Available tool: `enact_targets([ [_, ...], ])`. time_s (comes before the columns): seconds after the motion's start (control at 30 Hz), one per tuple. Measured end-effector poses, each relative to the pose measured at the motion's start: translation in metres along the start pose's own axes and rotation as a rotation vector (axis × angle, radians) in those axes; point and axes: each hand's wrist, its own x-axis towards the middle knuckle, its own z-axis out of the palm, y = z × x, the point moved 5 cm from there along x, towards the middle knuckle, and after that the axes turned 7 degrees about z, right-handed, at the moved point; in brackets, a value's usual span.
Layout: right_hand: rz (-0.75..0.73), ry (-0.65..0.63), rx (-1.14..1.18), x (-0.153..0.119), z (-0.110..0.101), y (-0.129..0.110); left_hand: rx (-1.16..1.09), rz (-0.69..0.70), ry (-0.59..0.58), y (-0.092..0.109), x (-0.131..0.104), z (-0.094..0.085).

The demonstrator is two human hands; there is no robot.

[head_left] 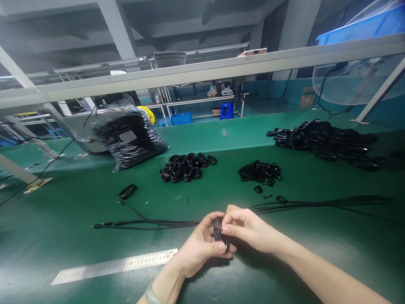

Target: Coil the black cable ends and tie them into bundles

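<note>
A small coil of black cable [217, 229] is gripped in my left hand [202, 245], its fingers curled behind and the thumb in front. My right hand [242, 226] meets the coil from the right. Its thumb and forefinger are pinched together at the coil's side; whatever lies between the fingertips is too small to make out. Just beyond both hands, several long black cables [152, 222] stretch across the green table [95, 249]. A pile of small black rings [259, 171] lies farther back, with a few loose pieces in front of it.
Coiled cables form a cluster [182, 166] at the middle back, and one single coil [127, 191] lies left. At back right spreads a large black heap [322, 139]. A filled plastic bag [129, 135] stands back left. A ruler [115, 266] lies near my left forearm.
</note>
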Motion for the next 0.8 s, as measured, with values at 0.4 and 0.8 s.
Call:
enact_targets([
  [0.4, 0.128, 0.044, -0.153, 0.000, -0.024, 0.002, 0.195, -0.024, -0.026, 0.000, -0.001, -0.001],
  [0.8, -0.045, 0.075, -0.327, 0.001, -0.016, -0.001, 0.235, -0.035, 0.042, 0.003, 0.002, -0.007],
])
